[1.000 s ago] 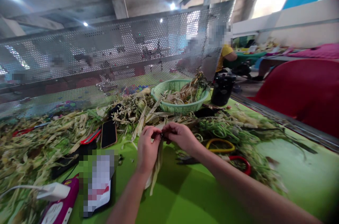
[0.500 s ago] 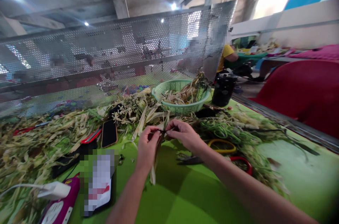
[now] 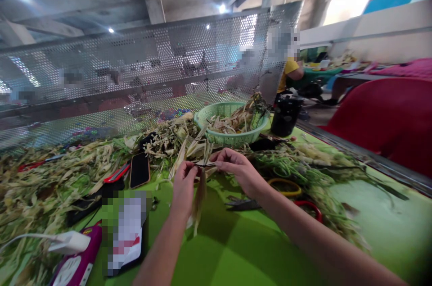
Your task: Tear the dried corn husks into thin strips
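Observation:
My left hand (image 3: 184, 187) and my right hand (image 3: 236, 166) meet above the green table (image 3: 243, 250). Both pinch a thin dark strand stretched between them. A bundle of dried husk strips (image 3: 199, 200) hangs down from my left fingers, slightly blurred. Fingers of both hands are closed in a pinch. Right behind my hands lies a heap of dried husks (image 3: 175, 139).
A green basket (image 3: 229, 121) of husks and a black cup (image 3: 284, 115) stand at the back. A phone (image 3: 139, 170) and a charger (image 3: 64, 243) lie left, scissors (image 3: 293, 196) right. A perforated metal screen (image 3: 145, 70) backs the table. A red chair (image 3: 388, 115) is at right.
My hands have risen slightly and drawn a little apart, pulling the dark strand taut. The husk bundle swings under my left hand.

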